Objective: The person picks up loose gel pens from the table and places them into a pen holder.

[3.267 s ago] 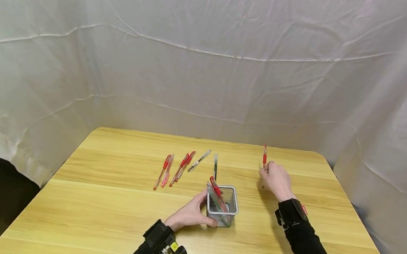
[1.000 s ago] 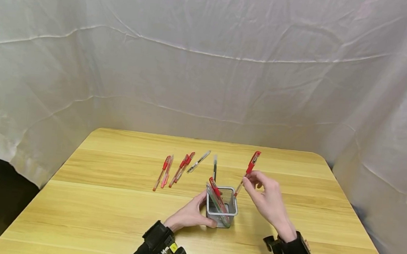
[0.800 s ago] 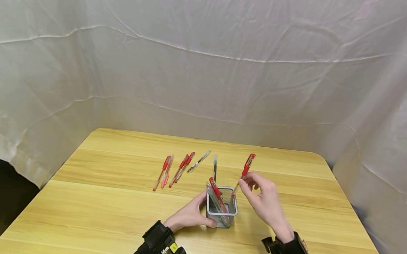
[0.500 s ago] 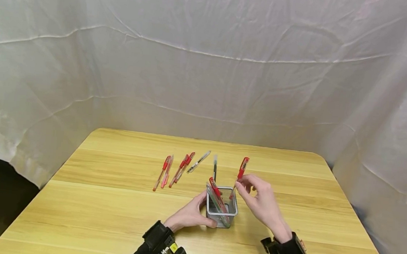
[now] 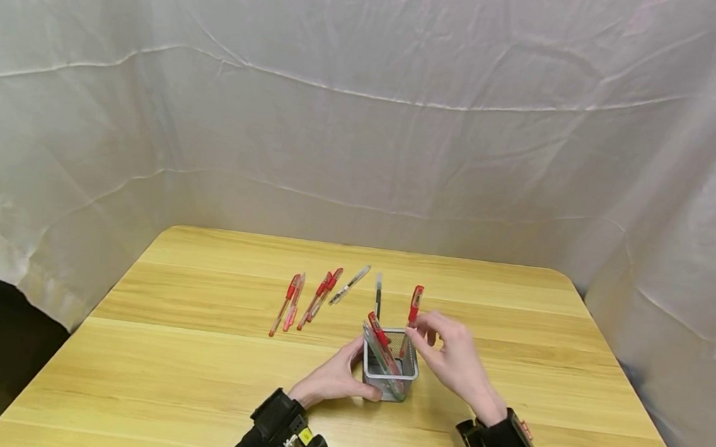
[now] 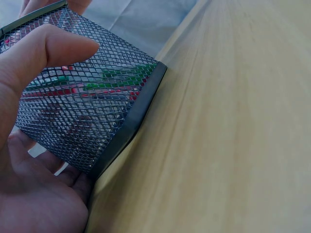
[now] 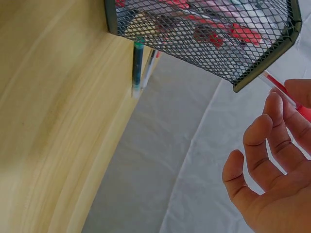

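A square wire-mesh pen holder (image 5: 390, 387) stands on the table in the head view, a few red and green pens (image 5: 379, 346) leaning inside it. My left hand (image 5: 335, 376) grips the holder from its left side, thumb (image 6: 68, 47) along the near wall and fingers round the far side. Between thumb and fingertips my right hand (image 5: 452, 352) pinches a red-capped gel pen (image 5: 415, 304), cap up. The lower end of that pen is inside the holder, at the right back of the rim. In the right wrist view the other right fingers (image 7: 260, 160) are spread loosely, holding nothing.
Several red pens (image 5: 282, 306) lie left of the holder on the wooden table (image 5: 191, 379). A clear pen with dark parts (image 5: 350, 284) and a dark green-tipped pen (image 5: 379, 295) lie behind it. A pale cloth (image 5: 365, 146) hangs beyond the table's back edge.
My right hand lifted the red pen off the right of the table, carried it left to the holder and lowered its end inside the rim. My left hand kept its grip.
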`<state>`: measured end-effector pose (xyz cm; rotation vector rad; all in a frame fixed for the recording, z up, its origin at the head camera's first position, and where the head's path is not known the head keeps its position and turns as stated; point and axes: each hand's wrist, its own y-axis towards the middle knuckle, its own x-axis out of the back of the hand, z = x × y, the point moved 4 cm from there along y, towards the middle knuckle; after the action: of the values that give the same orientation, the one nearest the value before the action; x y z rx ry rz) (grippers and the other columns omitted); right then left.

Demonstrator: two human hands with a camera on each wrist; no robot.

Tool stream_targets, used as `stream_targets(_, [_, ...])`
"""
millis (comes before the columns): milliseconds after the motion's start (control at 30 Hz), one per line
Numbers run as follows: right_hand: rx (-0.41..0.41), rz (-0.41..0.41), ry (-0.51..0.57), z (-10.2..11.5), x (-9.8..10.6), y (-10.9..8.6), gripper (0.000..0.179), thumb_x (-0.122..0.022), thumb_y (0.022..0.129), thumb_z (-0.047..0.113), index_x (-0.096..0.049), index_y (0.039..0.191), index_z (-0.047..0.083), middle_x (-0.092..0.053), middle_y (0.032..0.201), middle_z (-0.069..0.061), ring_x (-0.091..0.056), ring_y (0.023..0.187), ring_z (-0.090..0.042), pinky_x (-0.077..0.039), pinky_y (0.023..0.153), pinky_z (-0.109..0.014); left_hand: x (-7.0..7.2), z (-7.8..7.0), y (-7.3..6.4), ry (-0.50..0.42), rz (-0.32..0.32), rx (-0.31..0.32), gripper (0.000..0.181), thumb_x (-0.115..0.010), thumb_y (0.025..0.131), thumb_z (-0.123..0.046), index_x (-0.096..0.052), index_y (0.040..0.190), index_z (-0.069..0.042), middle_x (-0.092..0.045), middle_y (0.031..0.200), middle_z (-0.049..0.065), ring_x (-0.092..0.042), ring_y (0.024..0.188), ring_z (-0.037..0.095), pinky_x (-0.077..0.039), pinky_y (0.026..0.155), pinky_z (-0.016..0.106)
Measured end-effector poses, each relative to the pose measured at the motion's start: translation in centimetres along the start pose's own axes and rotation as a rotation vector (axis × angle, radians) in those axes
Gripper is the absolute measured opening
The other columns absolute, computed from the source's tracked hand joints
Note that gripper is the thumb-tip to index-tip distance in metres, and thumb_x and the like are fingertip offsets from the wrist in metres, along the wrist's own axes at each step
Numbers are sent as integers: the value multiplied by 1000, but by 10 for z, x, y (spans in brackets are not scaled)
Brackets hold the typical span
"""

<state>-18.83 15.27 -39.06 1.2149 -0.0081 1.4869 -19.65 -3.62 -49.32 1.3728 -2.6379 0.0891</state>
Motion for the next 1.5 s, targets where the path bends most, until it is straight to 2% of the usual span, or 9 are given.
stream_targets(300, [-54,21,-56,-3,-5,-7,8,-78,83,7,-78,91,8,-55,73,9,-43,66,-7,-31,58,-15,-1,2,0,-20,10,-6,101,-82,72,-11,-31,158,-22,-42,159,6,-32,152,30,-17,125,57])
stream_targets(433, [-90,-29,-42,-6,-2,-10,11,-78,84,7,-77,94,6,-54,74,8,-42,68,-5,-34,60,-17,-1,2,0,-24,6,-7,103,-83,71,-10,-31,158,-25,-42,160,4,-32,151,29,-17,126,56])
stream_targets(567, [-143,-28,35,-16,-3,-14,12,-75,87,7,-76,99,6,-65,80,4,-50,73,-1,-46,63,-22,-1,2,0,-10,-5,6,103,-84,69,-11,-32,157,-25,-44,158,5,-35,150,29,-16,126,56])
stream_targets(700, [-217,90,229,-30,-8,-25,28,-67,94,10,-69,120,2,-73,104,-9,-59,94,1,-55,78,-23,-2,1,0,-8,-6,3,103,-84,69,-11,-32,157,-24,-43,159,6,-34,150,30,-16,126,58])
stream_targets(800, [-226,239,424,-36,-16,-35,49,-64,96,12,-51,141,-2,-63,130,-22,-56,116,-1,-53,93,-23,-2,1,0,-12,-2,7,102,-84,69,-11,-33,157,-26,-43,159,5,-34,150,30,-14,126,58])
stream_targets(967, [-206,383,607,-38,-27,-45,84,-75,89,15,-27,156,-1,-39,154,-30,-46,138,-29,-47,108,-28,-2,2,-1,-14,-17,14,104,-83,68,-10,-31,157,-23,-46,156,7,-37,148,31,-14,125,60])
stream_targets(1067, [-251,397,582,-37,-32,-45,98,-84,80,18,-25,157,2,-38,156,-27,-43,139,-44,-46,111,-44,-2,2,-1,-24,-39,29,101,-84,68,-8,-30,153,-17,-51,152,10,-40,145,31,-14,125,61])
stream_targets(1200, [-327,428,516,-36,-40,-43,101,-88,75,24,-29,155,8,-44,153,-21,-46,137,-46,-41,109,-66,-2,2,-2,-27,-50,38,93,-83,69,-6,-32,145,-16,-55,148,11,-42,143,30,-14,124,62])
stream_targets(1500, [-319,431,522,-38,-52,-37,90,-90,72,23,-42,146,9,-60,138,-14,-59,124,-33,-47,106,-55,-1,2,-1,-40,-16,27,100,-81,70,-4,-24,152,-14,-48,154,14,-35,149,35,-8,124,66])
